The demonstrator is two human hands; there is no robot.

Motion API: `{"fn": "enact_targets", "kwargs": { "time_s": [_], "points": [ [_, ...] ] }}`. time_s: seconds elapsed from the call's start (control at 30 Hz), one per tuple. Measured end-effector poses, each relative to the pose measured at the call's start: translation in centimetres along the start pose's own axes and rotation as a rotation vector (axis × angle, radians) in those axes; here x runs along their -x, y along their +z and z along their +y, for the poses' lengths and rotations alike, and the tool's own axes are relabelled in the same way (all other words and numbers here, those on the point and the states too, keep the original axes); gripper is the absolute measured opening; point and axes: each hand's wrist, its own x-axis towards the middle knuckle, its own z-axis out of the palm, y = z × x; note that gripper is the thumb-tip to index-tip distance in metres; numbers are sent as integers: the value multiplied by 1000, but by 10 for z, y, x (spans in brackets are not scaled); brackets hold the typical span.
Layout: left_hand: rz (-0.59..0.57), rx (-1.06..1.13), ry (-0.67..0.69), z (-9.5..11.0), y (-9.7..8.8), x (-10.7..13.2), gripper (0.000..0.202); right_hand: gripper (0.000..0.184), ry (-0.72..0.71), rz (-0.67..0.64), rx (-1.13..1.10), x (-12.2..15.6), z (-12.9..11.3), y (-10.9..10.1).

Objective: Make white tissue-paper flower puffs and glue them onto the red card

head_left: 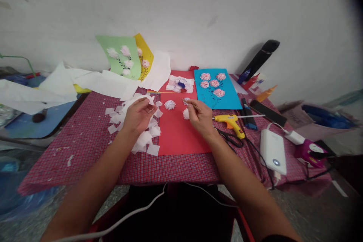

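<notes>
My left hand [138, 115] is above a heap of white tissue paper squares [146, 138], its fingers curled round a small tissue paper piece [151, 100]. My right hand [200, 118] pinches a thin brown stick [197, 106] over a sheet of red paper [181, 136]; its exact kind is too small to tell. On that sheet sits a round white paper flower with dark specks [170, 104]. Close to my right fingers is a plain white paper flower [186, 114], and a speckled flower [186, 100] is partly hidden behind them.
Right of the red sheet lie a yellow glue gun [231, 121], black scissors [234, 140] and a white power bank [273, 151] with cables. A blue flower card [232, 94] lies behind. Stained tissue [172, 83] rests at the back. A green flower card [119, 51] leans on the wall.
</notes>
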Motion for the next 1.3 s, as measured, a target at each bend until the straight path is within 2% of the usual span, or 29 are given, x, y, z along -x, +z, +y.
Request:
{"fn": "enact_targets", "kwargs": {
  "time_s": [0.13,0.23,0.33,0.43,0.6,0.8,1.07,1.3],
  "points": [
    [26,7,-88,6,6,0,14,23,-51,7,40,0,3,-1],
    [22,-15,-99,6,12,-3,16,22,-55,51,67,-2,2,-3],
    [2,-27,-131,0,19,-10,18,21,-42,85,89,-4,1,-4],
    [34,-23,-176,-10,24,-16,17,21,-41,95,105,-5,2,-5],
    [74,-57,-208,-19,16,-20,17,20,-64,131,117,-6,6,-5],
    [47,-115,-115,-15,5,-22,21,20,-64,159,145,-8,9,-6],
    [96,-174,-41,-5,3,-23,20,22,-41,212,148,-12,7,-12],
    [84,-138,-36,6,4,-21,18,22,21,214,113,-13,10,-14]
  ]
}}
